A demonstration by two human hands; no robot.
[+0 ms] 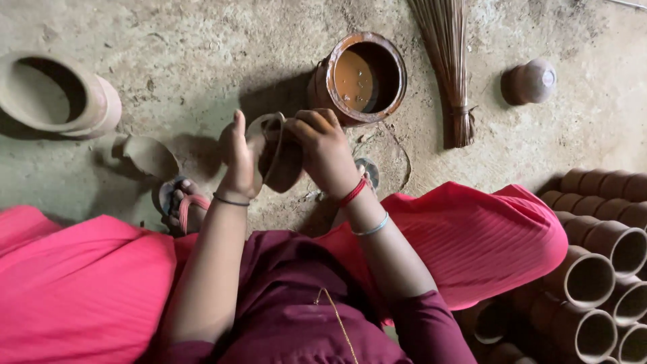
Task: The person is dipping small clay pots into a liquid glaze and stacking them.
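My left hand and my right hand together hold a small brown clay cup above the dirt floor. The left hand grips its side near the rim. The right hand's fingers curl over the rim from the other side. Just beyond the hands stands a rusty round pot with orange-brown liquid inside. Both wrists wear bangles, and the right one also carries a red thread.
A large clay pot lies on its side at far left, with a clay shard near it. A straw broom and a small round clay vessel lie at the back. Several stacked clay cups fill the right side.
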